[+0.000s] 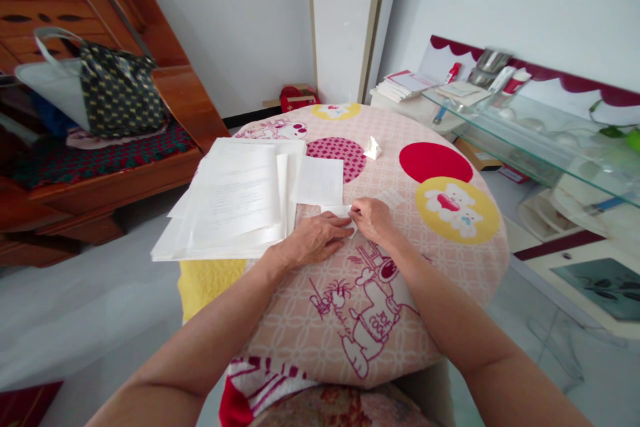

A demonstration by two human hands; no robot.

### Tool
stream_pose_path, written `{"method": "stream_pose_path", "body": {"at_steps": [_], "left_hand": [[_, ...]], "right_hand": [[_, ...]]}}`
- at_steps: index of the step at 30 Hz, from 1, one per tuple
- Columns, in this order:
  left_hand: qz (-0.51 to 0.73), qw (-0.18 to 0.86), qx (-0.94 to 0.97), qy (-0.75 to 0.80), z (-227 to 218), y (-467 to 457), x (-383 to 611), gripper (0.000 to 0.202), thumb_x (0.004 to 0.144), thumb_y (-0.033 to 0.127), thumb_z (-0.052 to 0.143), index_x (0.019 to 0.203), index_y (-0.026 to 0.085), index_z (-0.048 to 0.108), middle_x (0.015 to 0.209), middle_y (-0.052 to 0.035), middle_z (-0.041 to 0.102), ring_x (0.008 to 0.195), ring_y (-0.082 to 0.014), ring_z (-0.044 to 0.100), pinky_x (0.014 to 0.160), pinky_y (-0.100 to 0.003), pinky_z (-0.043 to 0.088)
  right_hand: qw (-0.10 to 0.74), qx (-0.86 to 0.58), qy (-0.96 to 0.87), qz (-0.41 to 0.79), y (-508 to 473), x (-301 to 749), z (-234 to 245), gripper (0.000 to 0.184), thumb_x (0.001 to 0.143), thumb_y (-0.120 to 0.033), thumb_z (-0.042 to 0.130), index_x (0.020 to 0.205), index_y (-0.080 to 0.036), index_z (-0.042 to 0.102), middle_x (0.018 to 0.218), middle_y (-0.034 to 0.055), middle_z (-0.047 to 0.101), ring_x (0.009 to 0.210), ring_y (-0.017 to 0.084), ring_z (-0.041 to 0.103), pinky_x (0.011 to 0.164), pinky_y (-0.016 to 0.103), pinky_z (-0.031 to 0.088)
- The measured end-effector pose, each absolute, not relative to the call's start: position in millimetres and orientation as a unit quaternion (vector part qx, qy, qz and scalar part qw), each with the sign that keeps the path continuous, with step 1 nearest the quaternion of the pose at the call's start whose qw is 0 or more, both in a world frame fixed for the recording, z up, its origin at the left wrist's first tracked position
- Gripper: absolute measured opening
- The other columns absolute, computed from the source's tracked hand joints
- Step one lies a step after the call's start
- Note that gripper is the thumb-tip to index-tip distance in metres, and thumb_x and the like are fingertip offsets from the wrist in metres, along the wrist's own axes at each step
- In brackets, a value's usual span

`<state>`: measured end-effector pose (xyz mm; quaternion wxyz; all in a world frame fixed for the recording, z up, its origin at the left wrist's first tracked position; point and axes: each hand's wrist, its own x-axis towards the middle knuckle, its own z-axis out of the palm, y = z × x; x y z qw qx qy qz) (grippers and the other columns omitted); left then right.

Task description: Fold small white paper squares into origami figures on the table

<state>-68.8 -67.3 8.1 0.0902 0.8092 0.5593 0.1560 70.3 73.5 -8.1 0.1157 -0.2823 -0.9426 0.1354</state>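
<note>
A small folded strip of white paper (334, 209) lies on the table under my hands. My left hand (320, 237) rests flat across its near side, fingers stretched out and pressing it down. At its right end, my right hand (373, 219) pinches the paper's edge between thumb and fingers. Just beyond lies a printed sheet (320, 181), partly over a stack of printed white papers (235, 193) to the left. A small folded white paper piece (373, 148) stands farther back. My fingers hide part of the strip.
A patterned cloth (310, 327) covers the round table. To the right is a glass shelf (550, 140) holding cups and other items. A wooden bench (190, 107) with a dark patterned bag (120, 90) stands at the left. A white cabinet (345, 20) stands behind.
</note>
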Motion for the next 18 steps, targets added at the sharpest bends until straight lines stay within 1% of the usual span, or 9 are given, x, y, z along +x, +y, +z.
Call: {"method": "stream_pose_path", "body": {"at_steps": [5, 8, 11, 13, 14, 16, 18], "left_hand": [[0.143, 0.1, 0.801, 0.572, 9, -67, -67, 0.034, 0.09, 0.015, 0.058, 0.122, 0.02, 0.067, 0.13, -0.0096, 0.066, 0.115, -0.0259, 0.062, 0.1, -0.042, 0.051], [0.135, 0.094, 0.796, 0.582, 9, -67, -67, 0.033, 0.091, 0.017, 0.058, 0.123, 0.021, 0.067, 0.134, -0.0092, 0.064, 0.117, -0.0267, 0.061, 0.1, -0.042, 0.051], [0.133, 0.093, 0.794, 0.585, 8, -67, -67, 0.034, 0.092, 0.018, 0.058, 0.125, 0.021, 0.067, 0.139, -0.0088, 0.062, 0.119, -0.0269, 0.06, 0.101, -0.043, 0.051], [0.136, 0.094, 0.794, 0.586, 8, -68, -67, 0.034, 0.092, 0.018, 0.058, 0.125, 0.022, 0.066, 0.138, -0.0082, 0.063, 0.119, -0.0264, 0.06, 0.1, -0.042, 0.051], [0.137, 0.094, 0.794, 0.585, 8, -68, -67, 0.035, 0.091, 0.018, 0.058, 0.125, 0.022, 0.066, 0.137, -0.0079, 0.063, 0.118, -0.0262, 0.06, 0.1, -0.042, 0.051], [0.14, 0.095, 0.794, 0.584, 9, -68, -66, 0.035, 0.091, 0.017, 0.058, 0.124, 0.023, 0.066, 0.134, -0.0077, 0.065, 0.117, -0.0258, 0.061, 0.099, -0.041, 0.051], [0.139, 0.095, 0.795, 0.583, 10, -68, -65, 0.035, 0.091, 0.016, 0.057, 0.124, 0.022, 0.066, 0.131, -0.0081, 0.066, 0.115, -0.0257, 0.061, 0.098, -0.041, 0.052]], "right_hand": [[0.137, -0.297, -0.929, 0.172, 78, 71, -4, 0.011, 0.088, -0.02, 0.064, 0.079, -0.017, 0.07, 0.082, 0.0067, 0.073, 0.076, 0.019, 0.062, 0.067, 0.028, 0.036], [0.172, -0.32, -0.911, 0.196, 87, 76, 2, 0.005, 0.083, -0.016, 0.066, 0.08, -0.018, 0.07, 0.082, 0.0053, 0.073, 0.076, 0.018, 0.062, 0.067, 0.027, 0.038], [0.212, -0.326, -0.899, 0.202, 92, 83, 7, 0.008, 0.08, -0.01, 0.065, 0.079, -0.016, 0.07, 0.084, 0.0066, 0.073, 0.077, 0.018, 0.063, 0.071, 0.027, 0.041], [0.225, -0.304, -0.901, 0.213, 89, 87, 9, 0.009, 0.081, -0.01, 0.064, 0.079, -0.016, 0.071, 0.084, 0.0063, 0.074, 0.076, 0.018, 0.063, 0.071, 0.027, 0.041], [0.217, -0.294, -0.904, 0.223, 86, 89, 10, 0.01, 0.082, -0.012, 0.063, 0.079, -0.017, 0.072, 0.082, 0.0055, 0.074, 0.075, 0.017, 0.063, 0.07, 0.027, 0.041], [0.166, -0.284, -0.912, 0.245, 79, 91, 10, 0.01, 0.082, -0.014, 0.064, 0.078, -0.018, 0.073, 0.075, 0.0036, 0.072, 0.07, 0.016, 0.062, 0.066, 0.026, 0.04], [0.115, -0.279, -0.917, 0.261, 74, 92, 9, 0.007, 0.079, -0.014, 0.067, 0.082, -0.018, 0.074, 0.07, 0.0025, 0.071, 0.066, 0.016, 0.061, 0.063, 0.025, 0.038]]}}
